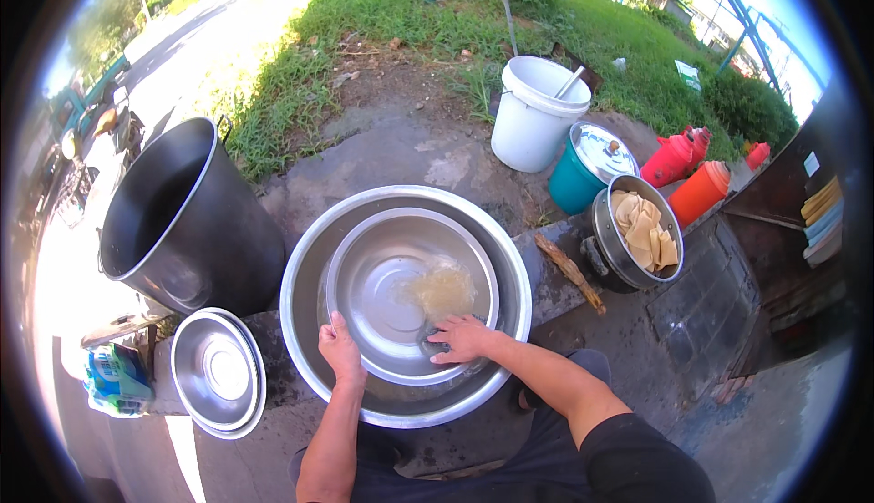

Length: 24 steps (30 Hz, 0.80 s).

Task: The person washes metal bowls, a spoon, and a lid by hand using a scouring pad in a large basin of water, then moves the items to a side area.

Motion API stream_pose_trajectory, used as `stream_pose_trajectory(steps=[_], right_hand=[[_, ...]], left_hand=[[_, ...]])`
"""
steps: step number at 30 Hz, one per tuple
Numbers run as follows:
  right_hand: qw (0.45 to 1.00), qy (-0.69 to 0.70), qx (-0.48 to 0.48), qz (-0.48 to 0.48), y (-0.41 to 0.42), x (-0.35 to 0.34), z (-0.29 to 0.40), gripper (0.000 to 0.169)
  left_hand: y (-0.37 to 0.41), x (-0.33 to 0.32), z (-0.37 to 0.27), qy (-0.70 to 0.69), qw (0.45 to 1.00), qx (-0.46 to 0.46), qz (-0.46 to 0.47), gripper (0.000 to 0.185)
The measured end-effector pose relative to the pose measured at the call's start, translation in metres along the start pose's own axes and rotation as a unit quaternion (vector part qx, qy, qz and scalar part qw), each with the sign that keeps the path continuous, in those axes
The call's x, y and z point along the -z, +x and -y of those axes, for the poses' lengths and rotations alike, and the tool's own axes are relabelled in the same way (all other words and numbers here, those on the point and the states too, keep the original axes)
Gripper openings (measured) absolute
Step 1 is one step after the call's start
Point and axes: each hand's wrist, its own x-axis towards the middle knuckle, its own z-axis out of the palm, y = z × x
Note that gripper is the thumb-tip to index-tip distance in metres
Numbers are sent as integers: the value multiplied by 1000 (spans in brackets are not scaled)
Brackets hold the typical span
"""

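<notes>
A smaller metal basin (372,264) sits inside a large metal basin (300,298) in front of me. My left hand (340,351) grips the near left rim of the smaller basin, thumb on top. Inside that basin, at its lower right, my right hand (459,340) lies with fingers spread over a dark scrubbing pad (434,346), its palm partly hiding the pad. Just beyond my right fingers is a patch of cloudy, yellowish water (445,291). Some water also shows in the large basin, around the smaller one.
Left stand a tall dark pot (232,230), stacked metal bowls (222,373) and a plastic package (117,380). Right are a white bucket (529,127), a teal lidded pot (573,175), a pot holding flat beige pieces (642,230), a wood stick (568,271) and vacuum flasks (700,192).
</notes>
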Motion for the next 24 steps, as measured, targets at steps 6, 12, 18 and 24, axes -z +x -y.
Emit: stream_pose_trajectory(steps=[6, 12, 18, 24], right_hand=[[972, 129, 113, -163, 58, -62, 46, 53], [958, 48, -15, -283, 107, -9, 72, 56], [939, 64, -191, -277, 122, -3, -27, 60], [955, 102, -235, -148, 52, -39, 29, 60]], left_hand=[[-15, -19, -19, 42, 996, -77, 28, 26], [-14, -1, -10, 162, 975, -142, 56, 22], [-22, -8, -17, 112, 983, -123, 74, 24], [-19, -13, -19, 111, 984, -121, 64, 22]])
